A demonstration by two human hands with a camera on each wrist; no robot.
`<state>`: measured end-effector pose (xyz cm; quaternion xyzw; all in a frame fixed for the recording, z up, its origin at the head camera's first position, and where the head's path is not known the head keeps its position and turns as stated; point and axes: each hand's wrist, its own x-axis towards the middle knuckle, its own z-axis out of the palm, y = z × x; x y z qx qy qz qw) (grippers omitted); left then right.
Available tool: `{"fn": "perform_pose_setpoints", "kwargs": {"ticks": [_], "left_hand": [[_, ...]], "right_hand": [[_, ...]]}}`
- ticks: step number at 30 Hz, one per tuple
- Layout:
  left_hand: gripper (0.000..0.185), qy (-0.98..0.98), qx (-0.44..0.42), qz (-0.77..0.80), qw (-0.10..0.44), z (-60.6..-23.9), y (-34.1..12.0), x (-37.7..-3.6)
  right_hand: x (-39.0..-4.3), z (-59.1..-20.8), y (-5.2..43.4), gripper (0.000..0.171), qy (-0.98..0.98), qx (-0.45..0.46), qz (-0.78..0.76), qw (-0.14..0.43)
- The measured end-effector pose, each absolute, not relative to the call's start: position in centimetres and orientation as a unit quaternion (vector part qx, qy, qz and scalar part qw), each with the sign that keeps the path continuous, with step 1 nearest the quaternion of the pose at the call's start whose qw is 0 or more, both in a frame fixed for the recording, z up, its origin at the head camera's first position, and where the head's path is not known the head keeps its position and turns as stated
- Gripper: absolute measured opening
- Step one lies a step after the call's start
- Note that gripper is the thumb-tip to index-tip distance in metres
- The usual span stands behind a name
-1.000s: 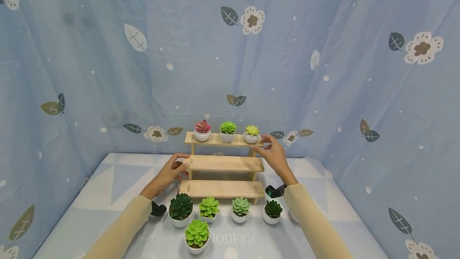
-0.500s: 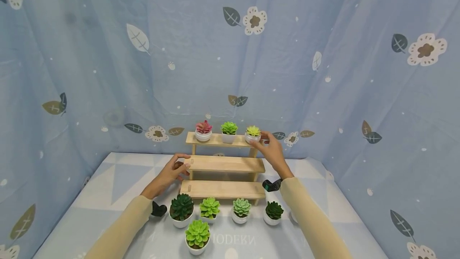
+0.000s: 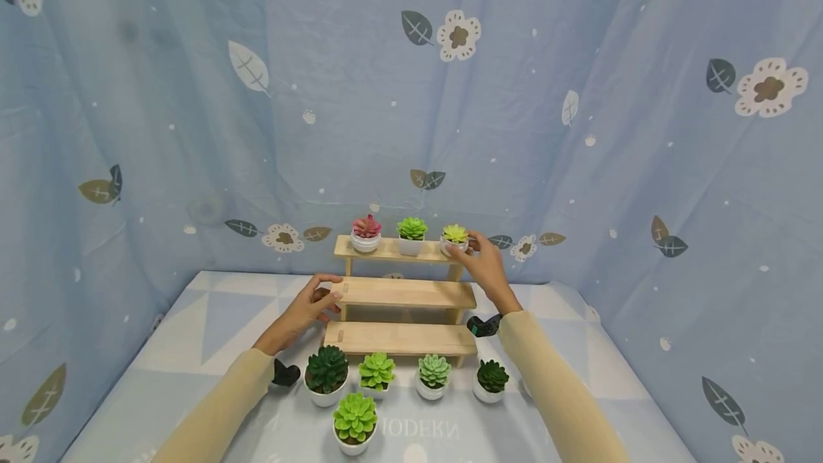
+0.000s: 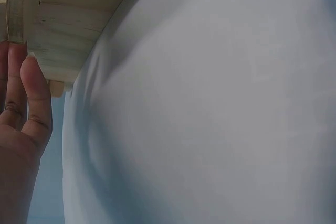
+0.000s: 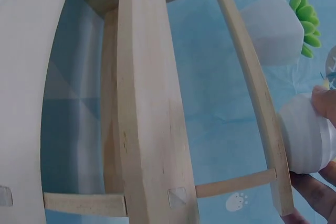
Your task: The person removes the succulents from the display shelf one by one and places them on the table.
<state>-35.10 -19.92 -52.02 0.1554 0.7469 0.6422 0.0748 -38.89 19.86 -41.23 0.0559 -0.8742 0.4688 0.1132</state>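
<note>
My right hand point(image 3: 486, 268) grips the white pot of a yellow-green potted succulent point(image 3: 455, 234) at the right end of the top shelf. In the right wrist view, the thumb lies on the ridged pot point(image 5: 305, 133) and the fingers are beneath it, close to the shelf edge. My left hand point(image 3: 307, 311) holds the left end of the middle shelf of a three-tier wooden plant stand point(image 3: 408, 293). Fingertips meet the shelf end in the left wrist view. A red succulent point(image 3: 366, 232) and a green succulent point(image 3: 411, 234) also stand on the top shelf.
In front of the stand are a big dark green succulent point(image 3: 326, 370), two bright green ones point(image 3: 376, 371) point(image 3: 355, 416), a pale green one point(image 3: 434, 375) and a small dark green one point(image 3: 492, 379). Another white pot point(image 3: 527, 388) is mostly hidden by the right sleeve. A patterned curtain point(image 3: 411, 106) hangs behind.
My right hand has moved slightly left and closed its fingers round the yellow-green succulent's pot; earlier they were spread beside it. The left hand keeps its place on the stand.
</note>
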Motion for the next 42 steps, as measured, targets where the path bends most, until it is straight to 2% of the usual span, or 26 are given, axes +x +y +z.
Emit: {"fn": "perform_pose_setpoints", "kwargs": {"ticks": [5,12,20,42], "left_hand": [[0.048,0.748,0.152,0.641,0.075,-52.1,-19.9,-35.1],[0.049,0.751,0.157,0.638,0.073,-51.9,-19.7,-35.1],[0.05,0.75,0.162,0.638,0.072,-51.8,-19.8,-35.1],[0.051,0.749,0.147,0.641,0.08,-51.8,-19.7,-34.9]], "right_hand": [[-38.8,-41.2,19.7,0.085,-0.864,0.053,0.488,0.11],[-38.8,-41.2,19.5,0.076,-0.854,0.046,0.507,0.11],[-38.4,-40.9,19.2,0.077,-0.857,0.036,0.5,0.115],[-34.3,-39.9,19.4,0.075,-0.847,0.079,0.511,0.123]]}}
